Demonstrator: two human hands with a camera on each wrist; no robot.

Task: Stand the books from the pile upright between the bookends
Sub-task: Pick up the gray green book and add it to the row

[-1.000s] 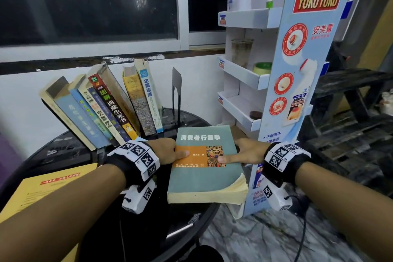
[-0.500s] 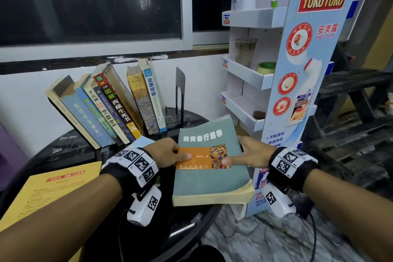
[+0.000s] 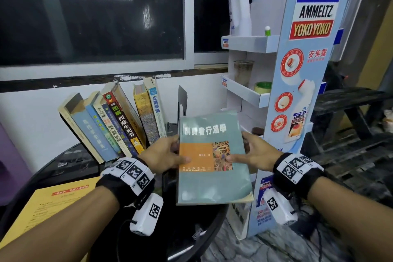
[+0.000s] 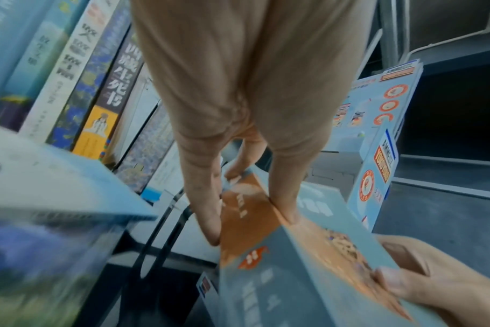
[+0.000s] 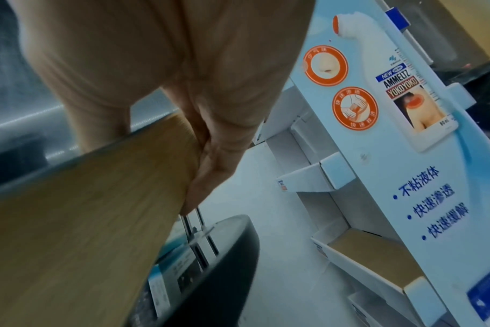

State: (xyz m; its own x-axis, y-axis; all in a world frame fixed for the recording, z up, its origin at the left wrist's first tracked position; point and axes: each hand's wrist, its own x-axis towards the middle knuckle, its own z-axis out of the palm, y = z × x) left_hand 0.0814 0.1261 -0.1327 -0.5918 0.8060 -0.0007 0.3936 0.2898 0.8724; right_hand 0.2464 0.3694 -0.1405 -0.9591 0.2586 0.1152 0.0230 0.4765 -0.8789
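Note:
A grey-green book (image 3: 212,159) with an orange band is lifted clear of the round black table (image 3: 70,161), front cover toward me, far end tilted up. My left hand (image 3: 168,155) grips its spine side, thumb on the cover; my right hand (image 3: 251,151) grips the page side, thumb on the cover. In the left wrist view the left hand's fingers (image 4: 207,199) run under the book (image 4: 308,254). The right wrist view shows the yellowed page edge (image 5: 84,210). Behind, several books (image 3: 114,121) lean in a row against the wall. A black metal bookend (image 3: 182,100) stands to their right.
A tall cardboard display stand (image 3: 297,95) with shelves stands close on the right. A yellow booklet (image 3: 49,204) lies at the table's near left. A white wall and dark window are directly behind the books. The table edge (image 5: 238,247) is below the book.
Both hands have raised the grey-green book off the table and tipped its far end upward. The row of books has stayed where it was.

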